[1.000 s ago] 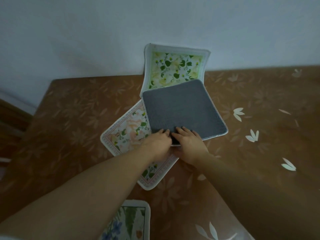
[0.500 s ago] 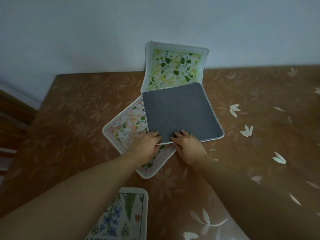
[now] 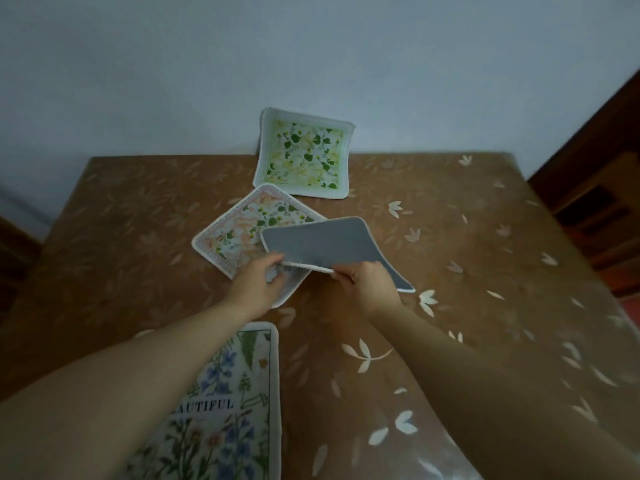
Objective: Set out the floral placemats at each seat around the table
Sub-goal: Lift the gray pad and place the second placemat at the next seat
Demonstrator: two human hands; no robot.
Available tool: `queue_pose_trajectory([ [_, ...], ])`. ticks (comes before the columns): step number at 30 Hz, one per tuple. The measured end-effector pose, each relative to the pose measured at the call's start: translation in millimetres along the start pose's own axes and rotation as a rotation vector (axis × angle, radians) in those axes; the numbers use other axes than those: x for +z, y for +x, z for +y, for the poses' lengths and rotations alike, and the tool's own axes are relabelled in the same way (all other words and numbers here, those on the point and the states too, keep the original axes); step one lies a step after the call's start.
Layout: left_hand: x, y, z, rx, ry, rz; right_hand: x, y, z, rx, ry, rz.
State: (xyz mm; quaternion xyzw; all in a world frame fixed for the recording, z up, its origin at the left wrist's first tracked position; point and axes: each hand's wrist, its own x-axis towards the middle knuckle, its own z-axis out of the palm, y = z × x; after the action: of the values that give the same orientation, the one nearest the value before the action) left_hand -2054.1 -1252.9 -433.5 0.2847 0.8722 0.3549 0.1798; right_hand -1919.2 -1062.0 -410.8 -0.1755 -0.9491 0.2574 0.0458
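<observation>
A placemat lying grey-backing-up (image 3: pixel 329 242) is raised at its near edge over the brown table (image 3: pixel 485 271). My left hand (image 3: pixel 258 284) pinches its near left corner and my right hand (image 3: pixel 369 284) pinches its near edge. Under it lies a peach-and-green floral placemat (image 3: pixel 239 230), turned like a diamond. A green-leaf floral placemat (image 3: pixel 304 154) leans against the wall at the table's far edge. A blue-flower placemat with the word BEAUTIFUL (image 3: pixel 228 410) lies at the near edge beneath my left forearm.
The table stands against a pale wall (image 3: pixel 311 46). Its cloth is brown with a white leaf print. Dark wooden furniture (image 3: pixel 595 174) stands past the right edge, and more dark wood (image 3: pixel 14 258) shows at the left.
Both hands have taken hold of the grey-backed mat's near edge and lifted it toward me, off the green-leaf mat. The view has pulled back, showing more of the blue-flower mat.
</observation>
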Motion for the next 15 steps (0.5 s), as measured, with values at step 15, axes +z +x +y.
queue_pose_trajectory([
  [15, -21, -37, 123, 0.322, -0.109, 0.14, -120, -56, -45, -0.037, 0.15, 0.268],
])
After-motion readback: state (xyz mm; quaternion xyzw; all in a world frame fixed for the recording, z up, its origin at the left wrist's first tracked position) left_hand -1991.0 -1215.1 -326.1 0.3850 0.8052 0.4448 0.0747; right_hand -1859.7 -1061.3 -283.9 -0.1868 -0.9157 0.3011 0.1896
